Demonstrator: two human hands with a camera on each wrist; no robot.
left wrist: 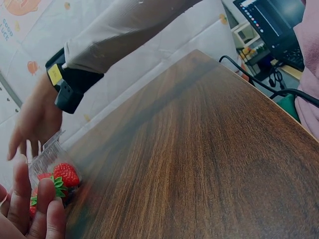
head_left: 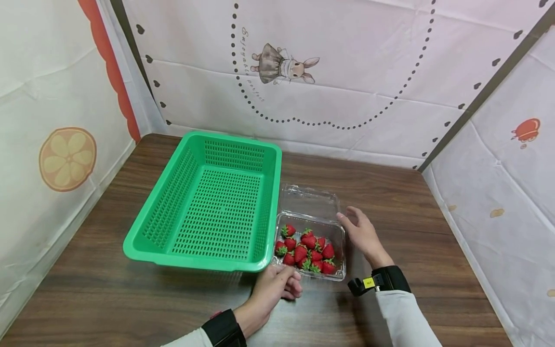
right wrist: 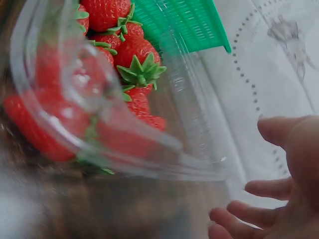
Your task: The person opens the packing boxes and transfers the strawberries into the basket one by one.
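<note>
Two hands work at a clear plastic clamshell box [head_left: 310, 231] whose lid lies swung back toward the wall. The left hand [head_left: 276, 285] comes in from below with its wrist low over the wood, fingers loosely curled at the box's near left corner, just under the rim of the green basket [head_left: 208, 202]; the fingertips lie against the plastic in the left wrist view, though whether they actually pinch it cannot be told. The right hand [head_left: 362, 233] sits just right of the box, palm turned inward, fingers spread and relaxed beside the hinge edge (near it, with a small gap showing in the right wrist view) and holding nothing. Both wrists carry dark straps with cameras, and the sleeves are pale. The strawberries [head_left: 307, 249], red with green caps, lie heaped in the lower half of the box, which stands on the tabletop [head_left: 412, 207] touching the basket's right wall. The basket is perforated, rectangular, and sits left of centre. The tabletop is dark wood grain. Around it hang white cloth panels printed with a dotted loop, a rabbit in a dress [head_left: 286, 66], an orange slice [head_left: 67, 159] on the left and a small red figure [head_left: 526, 130] on the right.
</note>
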